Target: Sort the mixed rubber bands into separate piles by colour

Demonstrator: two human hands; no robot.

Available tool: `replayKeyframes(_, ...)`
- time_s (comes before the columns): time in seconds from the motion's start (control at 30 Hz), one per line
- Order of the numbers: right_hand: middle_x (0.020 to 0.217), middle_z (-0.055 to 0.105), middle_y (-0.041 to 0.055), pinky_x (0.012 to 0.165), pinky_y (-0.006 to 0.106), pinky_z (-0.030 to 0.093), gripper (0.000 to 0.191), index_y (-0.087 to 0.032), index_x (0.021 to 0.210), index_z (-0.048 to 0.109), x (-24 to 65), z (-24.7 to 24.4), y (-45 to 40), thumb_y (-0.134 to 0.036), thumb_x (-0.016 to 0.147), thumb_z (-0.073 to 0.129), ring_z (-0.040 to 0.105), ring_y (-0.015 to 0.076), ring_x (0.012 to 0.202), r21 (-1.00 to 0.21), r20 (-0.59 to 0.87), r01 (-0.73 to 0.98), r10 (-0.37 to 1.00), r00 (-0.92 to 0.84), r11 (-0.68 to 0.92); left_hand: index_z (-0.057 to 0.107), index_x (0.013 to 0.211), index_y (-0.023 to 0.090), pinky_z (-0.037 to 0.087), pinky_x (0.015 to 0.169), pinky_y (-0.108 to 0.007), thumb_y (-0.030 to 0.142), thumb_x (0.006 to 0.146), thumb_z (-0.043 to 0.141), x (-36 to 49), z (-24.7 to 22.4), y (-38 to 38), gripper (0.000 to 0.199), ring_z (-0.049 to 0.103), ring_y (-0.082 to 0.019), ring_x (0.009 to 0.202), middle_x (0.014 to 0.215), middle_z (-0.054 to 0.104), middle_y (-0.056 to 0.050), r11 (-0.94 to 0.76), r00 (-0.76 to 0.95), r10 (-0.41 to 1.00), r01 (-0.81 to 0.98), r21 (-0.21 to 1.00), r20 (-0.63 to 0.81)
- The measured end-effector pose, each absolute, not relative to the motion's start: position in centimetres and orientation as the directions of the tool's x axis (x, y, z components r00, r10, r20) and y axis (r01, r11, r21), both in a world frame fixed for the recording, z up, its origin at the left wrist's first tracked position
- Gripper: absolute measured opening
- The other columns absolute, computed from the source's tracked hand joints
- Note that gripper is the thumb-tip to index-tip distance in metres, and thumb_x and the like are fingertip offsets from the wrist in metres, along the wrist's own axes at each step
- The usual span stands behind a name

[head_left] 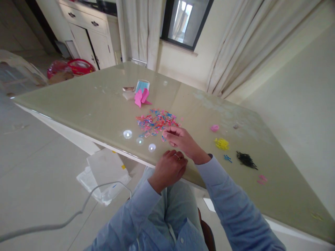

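A loose pile of small thin pieces (157, 120), red, pink, blue and white, some loop-shaped, lies on the table (104, 94). At the pile's near edge is my right hand (180, 139), its thumb and fingers pinched together. A blue bit and a pink bit show right by the fingertips; whether they are gripped I cannot make out. My left hand (171, 165), wearing a ring, rests at the table's front edge with fingers curled in, and nothing shows in it. To the right lie a yellow heap (221, 143), a black heap (246, 160) and a few blue pieces (227, 158).
Pink pieces (262, 179) and a pink clump (214, 128) also lie to the right. Behind the pile are a bright pink folded shape (141, 97) and a blue face mask (142, 85). A grey cable (83, 205) runs at lower left, past plastic bags (104, 174) on the floor.
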State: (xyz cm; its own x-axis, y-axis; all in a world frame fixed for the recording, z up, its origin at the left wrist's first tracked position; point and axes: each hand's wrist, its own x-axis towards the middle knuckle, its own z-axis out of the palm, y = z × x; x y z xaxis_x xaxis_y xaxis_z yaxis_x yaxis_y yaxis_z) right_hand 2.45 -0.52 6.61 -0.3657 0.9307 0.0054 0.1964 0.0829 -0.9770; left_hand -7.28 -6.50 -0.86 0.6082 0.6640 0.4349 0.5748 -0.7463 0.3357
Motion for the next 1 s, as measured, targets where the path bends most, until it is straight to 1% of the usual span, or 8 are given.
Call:
replayKeyframes(0.07, 0.059, 0.041, -0.0084, 0.046, 0.02, 0.023, 0.022, -0.018, 0.08, 0.058, 3.0, 7.4, -1.8, -0.039, 0.084, 0.065, 0.033, 0.0061, 0.048, -0.997, -0.062, 0.056, 0.93, -0.362, -0.045, 0.069, 0.088, 0.021, 0.047, 0.077, -0.038, 0.024, 0.091, 0.054, -7.2, -0.9, -6.5, 0.016, 0.061, -0.023, 0.089, 0.088, 0.068, -0.009, -0.742, 0.592, 0.667, 0.58, 0.336, 0.452)
replayKeyframes(0.13, 0.058, 0.04, -0.0086, 0.045, 0.021, 0.02, 0.026, -0.019, 0.08, 0.057, 3.6, 8.0, -3.0, -0.041, 0.082, 0.07, 0.032, 0.0058, 0.048, -0.993, -0.09, -0.039, 0.924, -0.37, -0.112, 0.067, 0.083, 0.021, 0.045, 0.074, -0.036, 0.024, 0.092, 0.053, -7.2, -1.0, -6.6, 0.017, 0.061, -0.023, 0.089, 0.084, 0.067, -0.008, -0.734, 0.569, 0.674, 0.591, 0.335, 0.471)
replayKeyframes(0.2, 0.06, 0.041, -0.0081, 0.045, 0.021, 0.021, 0.026, -0.019, 0.081, 0.057, 4.2, 8.4, -3.9, -0.041, 0.081, 0.072, 0.033, 0.0059, 0.049, -0.982, -0.095, -0.114, 0.919, -0.384, -0.15, 0.067, 0.081, 0.021, 0.045, 0.073, -0.036, 0.025, 0.092, 0.053, -7.1, -1.1, -6.6, 0.018, 0.061, -0.023, 0.087, 0.08, 0.066, -0.008, -0.727, 0.558, 0.678, 0.606, 0.323, 0.478)
replayKeyframes(0.3, 0.062, 0.042, -0.0073, 0.047, 0.022, 0.022, 0.026, -0.019, 0.081, 0.059, 5.2, 8.9, -4.8, -0.04, 0.08, 0.074, 0.034, 0.0061, 0.051, -0.97, -0.088, -0.179, 0.923, -0.373, -0.165, 0.068, 0.089, 0.022, 0.045, 0.074, -0.036, 0.024, 0.092, 0.053, -7.2, -1.0, -6.7, 0.016, 0.06, -0.023, 0.084, 0.083, 0.066, -0.008, -0.727, 0.557, 0.676, 0.615, 0.307, 0.483)
replayKeyframes(0.47, 0.063, 0.045, -0.0068, 0.048, 0.023, 0.024, 0.031, -0.019, 0.082, 0.06, 6.7, 9.3, -5.8, -0.043, 0.075, 0.077, 0.035, 0.0064, 0.051, -0.961, -0.092, -0.22, 0.946, -0.31, -0.166, 0.069, 0.096, 0.022, 0.048, 0.076, -0.036, 0.024, 0.092, 0.053, -7.2, -0.9, -6.7, 0.017, 0.061, -0.021, 0.085, 0.09, 0.068, -0.008, -0.727, 0.56, 0.677, 0.611, 0.314, 0.478)
replayKeyframes(0.67, 0.062, 0.047, -0.0064, 0.048, 0.023, 0.023, 0.028, -0.019, 0.082, 0.06, 9.6, 8.9, -7.5, -0.041, 0.078, 0.075, 0.037, 0.0063, 0.05, -0.96, -0.067, -0.25, 0.969, -0.237, -0.127, 0.07, 0.097, 0.023, 0.048, 0.078, -0.035, 0.026, 0.095, 0.05, -7.2, -0.9, -6.6, 0.021, 0.062, -0.021, 0.087, 0.096, 0.07, -0.007, -0.715, 0.562, 0.694, 0.614, 0.335, 0.45)
replayKeyframes(0.9, 0.058, 0.045, -0.0076, 0.046, 0.022, 0.019, 0.026, -0.02, 0.082, 0.055, 15.6, 7.5, -12.0, -0.039, 0.081, 0.072, 0.033, 0.0061, 0.047, -0.966, -0.081, -0.248, 0.996, 0.044, -0.068, 0.07, 0.096, 0.022, 0.049, 0.077, -0.034, 0.03, 0.096, 0.048, -7.1, -1.0, -6.4, 0.023, 0.064, -0.021, 0.085, 0.096, 0.071, -0.006, -0.676, 0.504, 0.723, 0.655, 0.337, 0.473)
replayKeyframes(1.0, 0.056, 0.043, -0.0086, 0.046, 0.022, 0.019, 0.026, -0.021, 0.083, 0.052, 18.7, 6.0, -13.5, -0.042, 0.081, 0.069, 0.031, 0.0068, 0.045, -0.985, -0.101, -0.154, 0.981, 0.168, -0.075, 0.07, 0.096, 0.022, 0.049, 0.077, -0.034, 0.03, 0.096, 0.049, -7.1, -1.2, -6.3, 0.022, 0.065, -0.021, 0.085, 0.095, 0.07, -0.005, -0.679, 0.501, 0.716, 0.661, 0.319, 0.487)
